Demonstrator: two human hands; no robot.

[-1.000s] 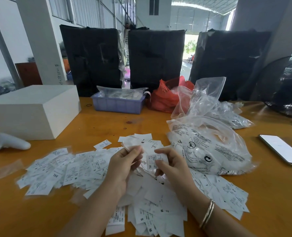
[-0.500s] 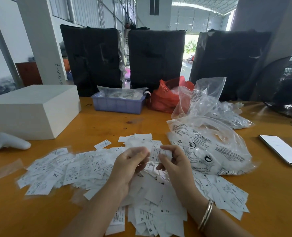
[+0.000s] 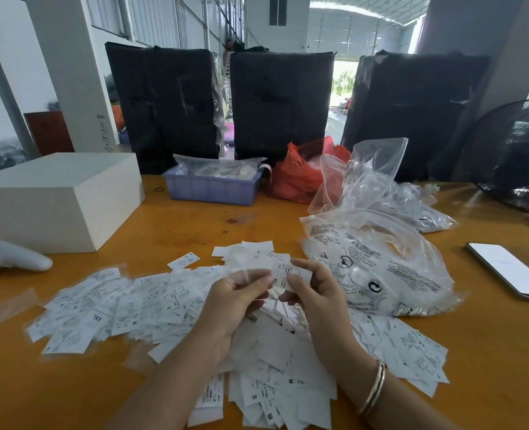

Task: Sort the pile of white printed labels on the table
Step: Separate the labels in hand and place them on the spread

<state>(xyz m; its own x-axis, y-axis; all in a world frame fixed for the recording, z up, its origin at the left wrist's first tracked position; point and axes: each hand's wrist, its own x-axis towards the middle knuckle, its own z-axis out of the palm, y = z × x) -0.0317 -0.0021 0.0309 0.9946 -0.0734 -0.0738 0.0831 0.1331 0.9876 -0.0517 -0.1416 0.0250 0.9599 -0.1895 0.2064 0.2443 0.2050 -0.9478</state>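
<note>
A wide pile of white printed labels (image 3: 139, 305) with size letters lies spread across the wooden table (image 3: 179, 225), from the left to below my wrists. Above the pile's middle, my right hand (image 3: 315, 293) pinches one white label (image 3: 288, 271) marked XL between thumb and fingers. My left hand (image 3: 235, 299) is beside it with fingers curled around a thin stack of labels (image 3: 250, 274), which looks blurred. The two hands nearly touch.
A large clear plastic bag (image 3: 377, 271) lies right of the hands, with more clear bags (image 3: 381, 187) and a red bag (image 3: 297, 178) behind. A purple bin (image 3: 210, 189), a white box (image 3: 55, 197), a white controller (image 3: 12, 259), a phone (image 3: 511, 268) and a fan (image 3: 517, 156) surround the pile.
Both hands have lifted slightly and moved away from me. The label in my right hand has shifted toward the left hand's stack.
</note>
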